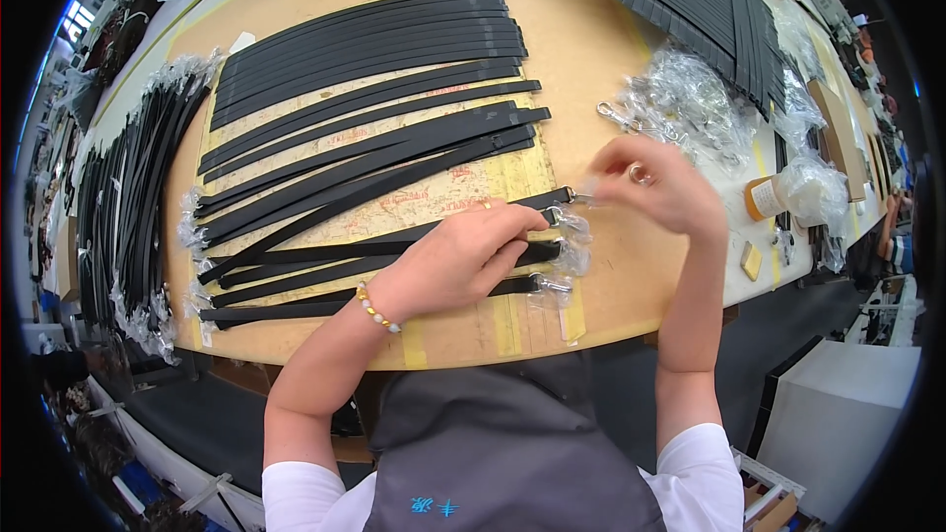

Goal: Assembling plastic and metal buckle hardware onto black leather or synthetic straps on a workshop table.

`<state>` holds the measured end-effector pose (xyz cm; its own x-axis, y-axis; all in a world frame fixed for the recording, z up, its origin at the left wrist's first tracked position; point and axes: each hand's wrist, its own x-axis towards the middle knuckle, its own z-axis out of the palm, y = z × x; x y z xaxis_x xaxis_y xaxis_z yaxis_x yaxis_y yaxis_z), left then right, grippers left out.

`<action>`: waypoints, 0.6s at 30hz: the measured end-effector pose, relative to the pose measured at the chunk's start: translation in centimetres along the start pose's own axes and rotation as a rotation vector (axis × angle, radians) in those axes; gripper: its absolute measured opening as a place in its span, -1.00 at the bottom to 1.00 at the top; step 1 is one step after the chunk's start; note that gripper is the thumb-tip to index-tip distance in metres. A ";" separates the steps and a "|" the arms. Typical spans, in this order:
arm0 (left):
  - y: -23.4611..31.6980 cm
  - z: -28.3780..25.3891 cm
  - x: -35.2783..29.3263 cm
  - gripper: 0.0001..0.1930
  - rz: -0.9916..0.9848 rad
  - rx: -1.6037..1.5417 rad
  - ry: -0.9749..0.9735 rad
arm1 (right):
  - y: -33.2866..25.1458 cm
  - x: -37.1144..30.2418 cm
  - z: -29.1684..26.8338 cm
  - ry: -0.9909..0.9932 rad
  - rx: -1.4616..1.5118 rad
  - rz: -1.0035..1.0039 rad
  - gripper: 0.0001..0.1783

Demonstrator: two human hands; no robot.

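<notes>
My left hand (pixel 468 251) lies over several black straps, its fingers curled at the end of one strap (pixel 542 201). A metal ring or clasp (pixel 572 194) shows at that strap's tip. Just beyond it my right hand (pixel 662 187) is bent with fingers drawn together, blurred by motion; what sits in its fingertips I cannot make out. A small shiny metal piece (pixel 639 174) shows at its fingers. Below my left hand, other straps end in clasps wrapped in clear plastic (pixel 572 254). More straps (pixel 374 44) lie side by side farther back on a yellowish board (pixel 345 135).
A heap of plastic-wrapped metal clasps (pixel 680 103) lies beyond my right hand. Bundled straps (pixel 133 197) hang over the table's left side. A stack of black strips (pixel 690 10) is at far right. An orange-labelled container (pixel 764 198) and a small yellow block (pixel 751 261) sit at right.
</notes>
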<state>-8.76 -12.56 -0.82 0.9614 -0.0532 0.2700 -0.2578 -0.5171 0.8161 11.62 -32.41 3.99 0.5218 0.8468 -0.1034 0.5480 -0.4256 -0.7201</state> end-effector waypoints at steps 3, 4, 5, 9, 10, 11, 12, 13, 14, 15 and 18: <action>-0.1 -0.6 0.9 -0.80 0.084 0.201 0.109 | 4.4 -1.3 -2.8 0.175 -0.260 0.085 -0.76; -0.7 -1.0 1.1 -0.80 0.084 0.208 0.107 | 4.8 -1.7 -2.9 0.171 -0.292 0.189 -0.76; -1.7 -1.4 1.5 -0.80 0.081 0.299 0.168 | 5.1 -2.2 -3.0 0.171 -0.326 0.303 -0.75; -3.8 -2.5 2.8 -0.77 0.001 0.525 0.298 | 3.1 -0.1 -0.8 0.004 -0.285 0.339 -0.73; -4.3 -2.4 3.2 -0.77 0.003 0.529 0.297 | 2.6 0.2 -0.2 0.007 -0.283 0.337 -0.73; -4.6 -2.2 3.7 -0.78 -0.008 0.570 0.312 | 2.4 0.4 0.4 0.022 -0.287 0.288 -0.72; -4.9 -2.0 4.2 -0.78 -0.021 0.611 0.327 | 2.4 0.5 0.8 0.037 -0.291 0.239 -0.72; -5.1 -2.0 4.5 -0.78 -0.018 0.613 0.326 | 2.5 0.6 1.2 0.052 -0.278 0.220 -0.70; -5.2 -2.0 4.9 -0.79 -0.067 0.584 0.285 | 2.7 0.7 1.3 0.057 -0.276 0.220 -0.70; -5.2 -2.0 5.2 -0.80 -0.116 0.555 0.245 | 3.0 0.8 1.4 0.104 -0.257 0.187 -0.71; -5.1 -2.2 5.2 -0.81 -0.115 0.551 0.224 | 2.6 0.8 0.8 0.181 -0.162 0.172 -0.74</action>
<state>-2.66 -8.33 -2.43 0.9209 0.1801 0.3456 -0.0077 -0.8782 0.4781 12.96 -32.58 1.44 0.7161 0.6935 -0.0795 0.5314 -0.6154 -0.5822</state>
